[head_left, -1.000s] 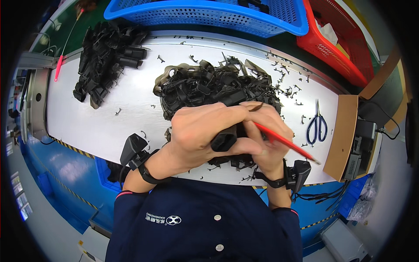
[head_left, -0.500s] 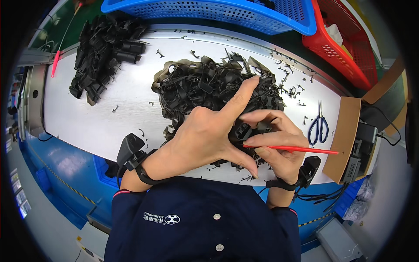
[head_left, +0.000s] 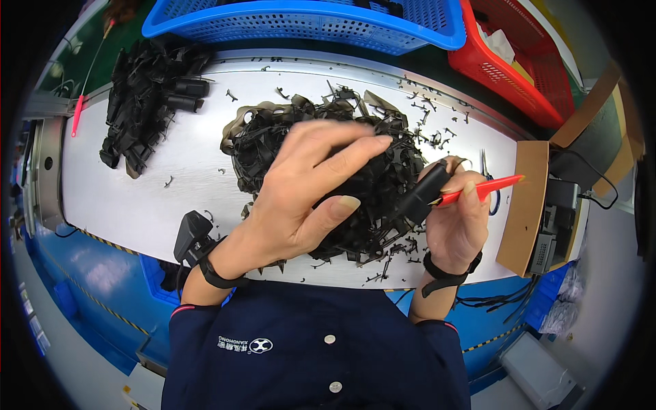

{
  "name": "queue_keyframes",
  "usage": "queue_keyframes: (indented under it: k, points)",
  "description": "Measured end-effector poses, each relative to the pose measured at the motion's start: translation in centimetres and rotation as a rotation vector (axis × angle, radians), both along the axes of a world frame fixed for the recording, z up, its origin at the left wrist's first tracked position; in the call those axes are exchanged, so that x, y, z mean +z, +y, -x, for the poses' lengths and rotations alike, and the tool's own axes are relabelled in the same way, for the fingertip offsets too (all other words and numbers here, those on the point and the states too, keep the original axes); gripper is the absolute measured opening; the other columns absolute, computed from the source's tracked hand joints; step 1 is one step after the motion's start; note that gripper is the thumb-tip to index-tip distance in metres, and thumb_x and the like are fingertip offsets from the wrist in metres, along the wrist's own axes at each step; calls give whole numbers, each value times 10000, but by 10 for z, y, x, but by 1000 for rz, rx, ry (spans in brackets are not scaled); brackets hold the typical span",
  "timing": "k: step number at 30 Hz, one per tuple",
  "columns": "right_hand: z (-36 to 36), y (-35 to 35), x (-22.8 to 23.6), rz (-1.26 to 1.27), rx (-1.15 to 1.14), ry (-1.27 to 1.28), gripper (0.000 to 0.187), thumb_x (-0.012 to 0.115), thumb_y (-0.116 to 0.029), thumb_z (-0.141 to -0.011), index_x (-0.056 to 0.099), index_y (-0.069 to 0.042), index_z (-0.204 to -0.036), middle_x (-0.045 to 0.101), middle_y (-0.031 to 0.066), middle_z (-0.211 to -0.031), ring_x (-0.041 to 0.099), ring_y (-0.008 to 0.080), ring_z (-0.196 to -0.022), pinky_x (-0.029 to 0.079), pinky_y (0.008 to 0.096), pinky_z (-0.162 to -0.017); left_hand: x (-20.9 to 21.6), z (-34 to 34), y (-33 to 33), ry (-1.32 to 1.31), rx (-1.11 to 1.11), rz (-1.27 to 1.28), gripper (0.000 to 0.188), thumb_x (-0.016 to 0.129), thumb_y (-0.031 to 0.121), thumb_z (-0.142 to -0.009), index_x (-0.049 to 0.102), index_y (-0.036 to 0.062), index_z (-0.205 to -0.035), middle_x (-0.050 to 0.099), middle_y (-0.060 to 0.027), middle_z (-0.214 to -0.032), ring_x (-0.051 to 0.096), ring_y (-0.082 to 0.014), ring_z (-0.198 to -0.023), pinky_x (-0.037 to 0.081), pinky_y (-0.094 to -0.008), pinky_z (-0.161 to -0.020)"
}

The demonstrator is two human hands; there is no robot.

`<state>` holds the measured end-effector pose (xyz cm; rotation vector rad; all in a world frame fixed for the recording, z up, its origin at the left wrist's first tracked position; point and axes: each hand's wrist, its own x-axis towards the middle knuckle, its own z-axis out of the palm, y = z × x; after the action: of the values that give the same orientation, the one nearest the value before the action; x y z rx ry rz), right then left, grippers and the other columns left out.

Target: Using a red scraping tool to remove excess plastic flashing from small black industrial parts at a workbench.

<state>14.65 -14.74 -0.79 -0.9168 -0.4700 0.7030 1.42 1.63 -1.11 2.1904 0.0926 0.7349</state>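
Observation:
My left hand is held over a heap of tangled black plastic pieces, fingers stretched and thumb apart, holding nothing I can see; its fingertips are a little blurred. To the right of the heap, my right hand is closed on two things at once. One is a black tubular plastic part, tilted, its lower end toward the heap. The other is a slim red pen-like tool, which points out to the right between the fingers. The tool's working end is mostly hidden by the fingers and the part.
At the left lies another pile of black parts, beside a red-handled rod. Small black scraps dot the white table. Scissors lie partly behind my right hand, near a cardboard box. Blue and red baskets stand at the back.
My hands have drawn apart. The right one has moved right with the red tool and black part, which now shows fully. The left has shifted left, over the heap. The view has shifted slightly.

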Motion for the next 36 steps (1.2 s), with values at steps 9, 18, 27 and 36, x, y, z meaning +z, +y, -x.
queue_keyframes:
  k: [9,18,27,36]
  points:
    - [14,11,-2,34,225,-78,210,633,-160,-809,649,48,-830,575,194,-936,557,213,-857,459,293,-736,11,5,-3,0,-161,85,356,629,208,-799,613,19,-1099,580,-139,-1162,495,-314,-1132,322,-434,-950]
    - [19,17,-2,64,112,-220,199,617,-170,-822,649,26,-826,567,186,-998,558,243,-885,443,341,-799,7,8,-24,-65,-87,600,336,623,-22,-780,553,-9,-1108,619,-115,-1035,634,-240,-915,533,-313,-731]
    - [21,6,5,30,91,-227,277,444,-252,-927,547,1,-884,548,209,-903,545,221,-703,470,288,-559,2,10,-20,-125,29,383,359,766,21,-639,619,-3,-966,647,-98,-852,638,-190,-697,512,-253,-591]
    - [19,5,6,95,151,-142,300,360,-230,-967,499,33,-927,531,236,-894,542,207,-611,465,261,-440,2,2,-15,-163,5,228,358,774,18,-595,653,-14,-930,646,-116,-810,629,-225,-709,503,-268,-584]
